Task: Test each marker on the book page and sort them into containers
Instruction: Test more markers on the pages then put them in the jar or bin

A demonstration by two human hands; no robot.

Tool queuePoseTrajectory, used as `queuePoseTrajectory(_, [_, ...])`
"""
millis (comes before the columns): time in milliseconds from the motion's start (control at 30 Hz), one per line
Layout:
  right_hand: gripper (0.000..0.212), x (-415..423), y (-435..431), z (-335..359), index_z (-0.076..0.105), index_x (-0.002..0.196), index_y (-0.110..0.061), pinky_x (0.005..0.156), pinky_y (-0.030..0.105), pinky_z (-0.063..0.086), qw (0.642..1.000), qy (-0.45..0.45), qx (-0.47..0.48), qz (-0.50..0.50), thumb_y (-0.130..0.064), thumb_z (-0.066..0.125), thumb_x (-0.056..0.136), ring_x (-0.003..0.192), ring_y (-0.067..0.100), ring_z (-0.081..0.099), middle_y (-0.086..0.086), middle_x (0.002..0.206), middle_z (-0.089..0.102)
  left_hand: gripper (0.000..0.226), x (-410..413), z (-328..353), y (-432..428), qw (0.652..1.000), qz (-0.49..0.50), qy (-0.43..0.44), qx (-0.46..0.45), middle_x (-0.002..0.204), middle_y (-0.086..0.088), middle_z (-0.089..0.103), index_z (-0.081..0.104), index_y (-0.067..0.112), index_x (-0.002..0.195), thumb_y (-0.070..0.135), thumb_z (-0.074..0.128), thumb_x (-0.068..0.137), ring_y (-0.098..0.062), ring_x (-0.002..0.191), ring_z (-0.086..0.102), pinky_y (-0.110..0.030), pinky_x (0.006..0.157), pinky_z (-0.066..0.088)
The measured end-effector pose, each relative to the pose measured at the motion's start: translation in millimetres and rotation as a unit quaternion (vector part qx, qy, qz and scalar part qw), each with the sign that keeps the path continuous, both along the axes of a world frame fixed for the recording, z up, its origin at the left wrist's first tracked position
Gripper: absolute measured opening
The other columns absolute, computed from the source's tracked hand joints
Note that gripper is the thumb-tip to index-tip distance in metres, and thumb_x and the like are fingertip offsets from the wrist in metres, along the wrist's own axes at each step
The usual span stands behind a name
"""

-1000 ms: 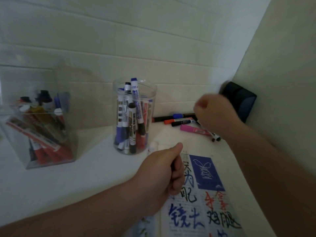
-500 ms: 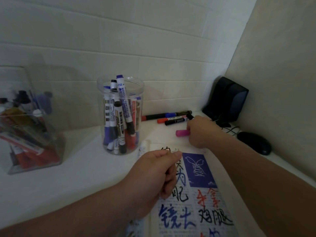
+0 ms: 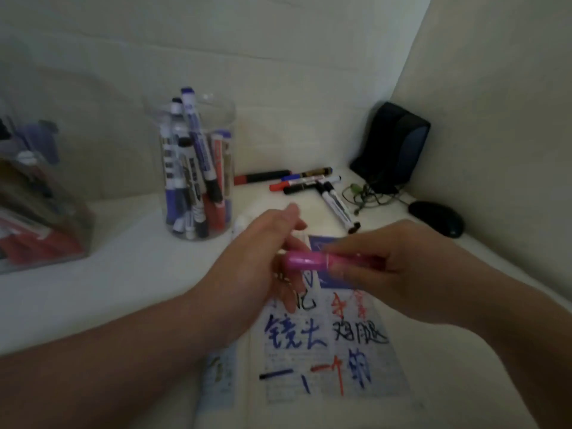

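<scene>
Head view, blurred by motion: both hands meet at the centre of the frame, above the top of the open book page (image 3: 325,351), which is covered in blue, black and red test strokes. The right hand (image 3: 380,267) has its grip clamped on the pink marker (image 3: 309,262), fingers curled round the barrel, and the marker lies level with its free end pointing toward the left hand (image 3: 257,267). The left hand's fingertips sit right at that end with the thumb raised. The blur hides whether its grip is pinching the marker or only touching it.

Left of centre, a round clear jar (image 3: 227,131) stands upright on the white tabletop (image 3: 123,274), holding blue, black and red markers. At the far left edge is a square clear container (image 3: 71,243) with more markers inside. Behind the hands, several loose markers (image 3: 297,181) lie on the tabletop near the wall. In the corner at the right of the frame stand a dark speaker (image 3: 393,144), a tangle of cables (image 3: 365,193) and a black mouse (image 3: 436,218).
</scene>
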State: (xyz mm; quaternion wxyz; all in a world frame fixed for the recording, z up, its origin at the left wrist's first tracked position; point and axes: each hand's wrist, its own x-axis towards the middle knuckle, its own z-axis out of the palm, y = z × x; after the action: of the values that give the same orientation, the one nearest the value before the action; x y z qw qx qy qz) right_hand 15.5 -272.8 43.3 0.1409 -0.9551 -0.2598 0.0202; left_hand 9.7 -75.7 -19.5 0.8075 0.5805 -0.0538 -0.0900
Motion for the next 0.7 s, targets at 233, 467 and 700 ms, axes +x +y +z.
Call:
queuePoseTrajectory(233, [0.033, -23.9, -35.8, -9.3, 0.070, 0.102, -0.024, 0.055, 0.029, 0.054, 0.925, 0.200, 0.313, -0.075, -0.020, 0.084, 0.073, 0.054, 0.019, 0.066, 0.007, 0.075, 0.075, 0.022, -23.1, -5.1, -9.3, 0.842, -0.068, -0.289, 0.452, 0.080, 0.013, 0.062, 0.061, 0.038, 0.101, 0.053, 0.049, 0.092, -0.006, 0.072, 0.059, -0.022, 0.063, 0.046])
queuePoseTrajectory(467, [0.010, -23.4, -19.8, -54.7, 0.075, 0.082, -0.007, 0.058, 0.032, 0.057, 0.752, 0.241, 0.610, -0.068, -0.006, 0.074, 0.073, 0.055, 0.025, 0.064, 0.018, 0.066, 0.067, 0.026, -22.3, -3.5, -6.6, 0.742, -0.002, -0.402, 0.537, 0.099, 0.020, 0.054, 0.056, 0.034, 0.120, 0.040, 0.041, 0.100, -0.003, 0.092, 0.050, -0.017, 0.081, 0.040])
queuePoseTrajectory(700, [0.021, -30.1, -4.5, -54.4, 0.073, 0.087, -0.002, 0.054, 0.030, 0.058, 0.815, 0.109, 0.566, -0.054, -0.019, 0.074, 0.075, 0.053, 0.021, 0.066, 0.002, 0.074, 0.073, 0.015, -29.5, -2.8, -13.2, 0.786, -0.008, -0.333, 0.520, 0.095, 0.023, 0.054, 0.044, 0.045, 0.111, 0.039, 0.033, 0.101, 0.004, 0.089, 0.052, -0.013, 0.069, 0.039])
